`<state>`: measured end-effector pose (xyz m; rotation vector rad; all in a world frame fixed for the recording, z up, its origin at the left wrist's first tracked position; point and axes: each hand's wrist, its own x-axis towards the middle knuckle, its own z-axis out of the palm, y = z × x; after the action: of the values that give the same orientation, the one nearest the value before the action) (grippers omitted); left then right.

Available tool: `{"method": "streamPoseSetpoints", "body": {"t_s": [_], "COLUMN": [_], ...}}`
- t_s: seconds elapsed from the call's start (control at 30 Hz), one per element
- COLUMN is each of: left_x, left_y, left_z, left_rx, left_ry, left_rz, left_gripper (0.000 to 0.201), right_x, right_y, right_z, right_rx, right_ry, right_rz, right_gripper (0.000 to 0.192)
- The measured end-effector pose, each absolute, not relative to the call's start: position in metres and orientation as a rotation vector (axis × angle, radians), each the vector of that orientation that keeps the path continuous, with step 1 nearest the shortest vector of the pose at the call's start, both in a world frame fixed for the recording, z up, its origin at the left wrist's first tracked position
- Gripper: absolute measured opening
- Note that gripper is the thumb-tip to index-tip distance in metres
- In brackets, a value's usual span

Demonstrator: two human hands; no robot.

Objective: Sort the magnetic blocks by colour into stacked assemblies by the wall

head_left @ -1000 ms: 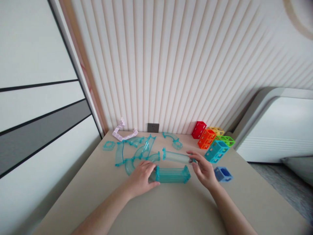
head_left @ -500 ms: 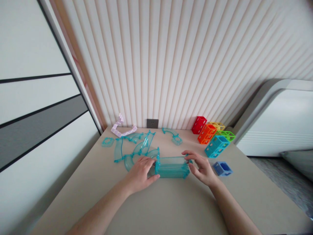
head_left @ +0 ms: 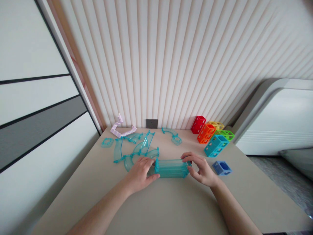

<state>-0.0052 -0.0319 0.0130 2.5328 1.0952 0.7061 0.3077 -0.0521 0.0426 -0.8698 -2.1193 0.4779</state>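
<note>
Teal tube: a straight, clear piece with flanged ends, lying crosswise on the counter a little past its middle, both ends gripped.
Left hand: fingers curled round the tube's left end, thumb on the near side, clamped on it.
Right hand: fingers bent over the right end, thumb underneath, pinching the flange.
Tube make-up: it looks like two half shells pressed into one; I cannot tell whether the seam is fully closed.
Blue cube: an open frame lying alone just right of the right hand, apart from it.
Curved track pieces: several clear teal bends loose in a heap behind the left hand, toward the far left corner; none looks joined to the tube.
Small teal bend: by itself near the far edge, behind the tube.
Lilac stepped piece: at the far left, against the ribbed wall.
Coloured frame blocks: red, orange, yellow, green and teal, clustered at the far right corner.
Progress: one straight section appears assembled and in hand; judged from the loose pieces, most of the building is not yet done.
</note>
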Motion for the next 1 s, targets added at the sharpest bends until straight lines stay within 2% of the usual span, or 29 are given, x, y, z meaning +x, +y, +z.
{"method": "streamPoseSetpoints", "body": {"t_s": [0.3,0.53,1.0], "left_x": [-0.006,-0.007,-0.007], "left_y": [-0.031,-0.031,-0.031], "left_z": [0.013,0.013,0.008], "left_rx": [2.545,2.56,2.562], "left_ry": [1.105,1.077,1.103], "left_rz": [0.67,0.714,0.709], "left_gripper": [0.046,0.05,0.046], "right_x": [0.307,0.325,0.326], "right_y": [-0.055,-0.05,-0.052], "right_z": [0.041,0.033,0.022], "right_rx": [-0.934,-1.101,-1.218], "right_ry": [-2.172,-2.109,-1.992], "right_rz": [0.605,0.713,0.87], "right_gripper": [0.03,0.07,0.055]}}
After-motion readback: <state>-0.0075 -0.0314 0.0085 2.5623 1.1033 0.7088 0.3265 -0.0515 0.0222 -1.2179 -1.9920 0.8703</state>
